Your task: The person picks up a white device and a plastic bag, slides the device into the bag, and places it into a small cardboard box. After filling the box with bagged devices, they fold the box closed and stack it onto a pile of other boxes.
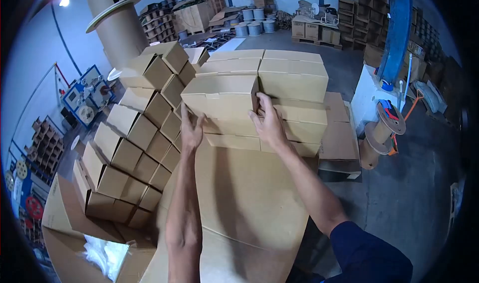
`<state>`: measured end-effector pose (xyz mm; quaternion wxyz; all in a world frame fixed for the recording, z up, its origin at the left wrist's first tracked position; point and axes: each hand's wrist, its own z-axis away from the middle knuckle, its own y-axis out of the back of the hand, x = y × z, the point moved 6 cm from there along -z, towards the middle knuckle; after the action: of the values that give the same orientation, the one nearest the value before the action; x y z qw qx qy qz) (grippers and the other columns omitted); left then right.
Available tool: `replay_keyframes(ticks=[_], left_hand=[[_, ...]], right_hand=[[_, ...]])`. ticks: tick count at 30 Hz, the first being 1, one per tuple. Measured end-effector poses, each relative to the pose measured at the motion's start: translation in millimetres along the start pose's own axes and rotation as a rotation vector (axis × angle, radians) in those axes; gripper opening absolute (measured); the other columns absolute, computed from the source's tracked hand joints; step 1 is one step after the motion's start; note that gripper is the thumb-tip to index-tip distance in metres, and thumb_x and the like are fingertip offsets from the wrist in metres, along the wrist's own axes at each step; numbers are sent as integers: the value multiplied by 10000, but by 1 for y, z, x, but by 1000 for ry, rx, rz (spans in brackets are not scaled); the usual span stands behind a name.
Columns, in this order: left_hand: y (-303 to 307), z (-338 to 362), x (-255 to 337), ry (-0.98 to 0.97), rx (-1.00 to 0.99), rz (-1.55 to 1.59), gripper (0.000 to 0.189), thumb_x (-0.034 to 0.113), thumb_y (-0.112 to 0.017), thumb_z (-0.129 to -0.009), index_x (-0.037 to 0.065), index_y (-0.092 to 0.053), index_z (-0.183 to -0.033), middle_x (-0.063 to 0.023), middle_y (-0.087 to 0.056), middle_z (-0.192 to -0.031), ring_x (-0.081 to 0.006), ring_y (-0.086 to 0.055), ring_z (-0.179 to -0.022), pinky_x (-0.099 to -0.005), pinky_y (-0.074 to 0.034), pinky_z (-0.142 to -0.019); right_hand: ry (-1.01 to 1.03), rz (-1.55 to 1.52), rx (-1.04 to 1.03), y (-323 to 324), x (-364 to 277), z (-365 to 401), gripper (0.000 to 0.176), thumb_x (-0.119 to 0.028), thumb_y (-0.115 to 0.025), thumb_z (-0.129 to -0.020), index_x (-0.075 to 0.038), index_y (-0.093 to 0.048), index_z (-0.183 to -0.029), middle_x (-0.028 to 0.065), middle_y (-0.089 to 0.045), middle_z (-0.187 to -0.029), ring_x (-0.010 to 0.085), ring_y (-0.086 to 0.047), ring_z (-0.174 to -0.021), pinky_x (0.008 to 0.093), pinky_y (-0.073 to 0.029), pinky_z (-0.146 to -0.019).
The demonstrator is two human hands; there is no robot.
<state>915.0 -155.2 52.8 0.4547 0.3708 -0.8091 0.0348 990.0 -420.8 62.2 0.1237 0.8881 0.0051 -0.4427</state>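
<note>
A closed brown cardboard box [219,101] is held between my two hands at the front of a stack of similar boxes [294,78]. My left hand [191,128] grips its left end, thumb on the front face and fingers at the side. On its right end, my right hand [267,118] presses with the fingers at the edge and the thumb at the front. The held box sits at the left of the stack's upper part; whether it rests fully on the boxes below is hidden. Under my forearms lies a wide cardboard surface [239,198].
At left leans a tall pile of boxes [127,153] with loose flaps. An open carton [65,218] with clear plastic bags [105,255] stands at lower left. A blue pillar [396,33], cable spools [381,133] and a pallet with flat cardboard [339,133] are at right.
</note>
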Motion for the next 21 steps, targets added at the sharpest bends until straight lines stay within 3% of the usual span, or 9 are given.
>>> replay_keyframes(ticks=[1,8,9,12,14,17,18,20,21], left_hand=[[-7,-2,-3,69,-27,168,761,100,-645,-1004,-34,-188,-1597,-252,-523,-1471,-310,-547,-1344,-415,-440,-1132],[-10,-5,-12,206,-3,-129,709,254,-680,-1007,-52,-313,-1531,-229,-645,-1312,-290,-642,-1203,-411,-493,-1051],[-12,-9,-5,110,7,-61,673,260,-684,-1004,-65,-356,-1493,-241,-652,-1292,-305,-654,-1185,-416,-501,-1037],[-11,-5,0,205,-56,-59,663,248,-687,-999,-73,-366,-1483,-254,-647,-1304,-323,-650,-1194,-429,-494,-1046],[-4,-4,4,62,-16,-213,650,206,-699,-976,-79,-377,-1463,-284,-641,-1279,-396,-634,-1209,-465,-482,-1064],[14,1,41,-54,74,-441,621,161,-688,-957,-74,-390,-1449,-323,-566,-1332,-490,-551,-1270,-518,-465,-1079],[27,-3,64,-200,127,-543,602,154,-689,-952,-18,-413,-1458,-268,-578,-1333,-422,-599,-1204,-485,-481,-1050],[53,-19,110,-385,237,-745,586,109,-692,-914,-13,-437,-1428,-256,-586,-1275,-433,-593,-1167,-508,-472,-1032],[64,-31,118,-355,228,-785,599,96,-700,-894,-42,-440,-1416,-272,-567,-1292,-446,-572,-1171,-508,-466,-1034]], right_hand=[[15,-11,29,-1,4,1,538,-132,-727,-956,-50,-472,-1422,281,-679,-1191,389,-700,-1082,486,-568,-916],[27,68,113,1,6,-1,390,-76,-723,-941,5,-592,-1299,245,-719,-1063,341,-745,-961,409,-596,-838],[2,55,130,4,0,-1,339,-74,-734,-930,19,-623,-1237,226,-724,-1019,325,-751,-925,394,-596,-830],[-28,53,120,1,10,-1,326,-69,-743,-923,17,-623,-1214,216,-718,-1019,317,-748,-932,390,-595,-826],[20,41,181,1,12,1,294,-32,-740,-896,15,-626,-1162,173,-691,-1058,296,-717,-951,390,-581,-819],[229,142,309,10,-53,14,249,40,-694,-850,-11,-626,-1085,143,-631,-1027,275,-653,-901,378,-551,-767],[291,154,302,3,-66,15,241,63,-674,-837,-19,-623,-1058,139,-611,-1015,267,-633,-884,374,-540,-750],[456,-65,213,-29,-98,8,206,75,-645,-839,-22,-613,-1019,127,-607,-949,270,-628,-838,375,-532,-727],[474,-118,110,-50,-112,0,204,72,-645,-844,-19,-608,-1022,134,-613,-938,286,-636,-832,376,-532,-725]])
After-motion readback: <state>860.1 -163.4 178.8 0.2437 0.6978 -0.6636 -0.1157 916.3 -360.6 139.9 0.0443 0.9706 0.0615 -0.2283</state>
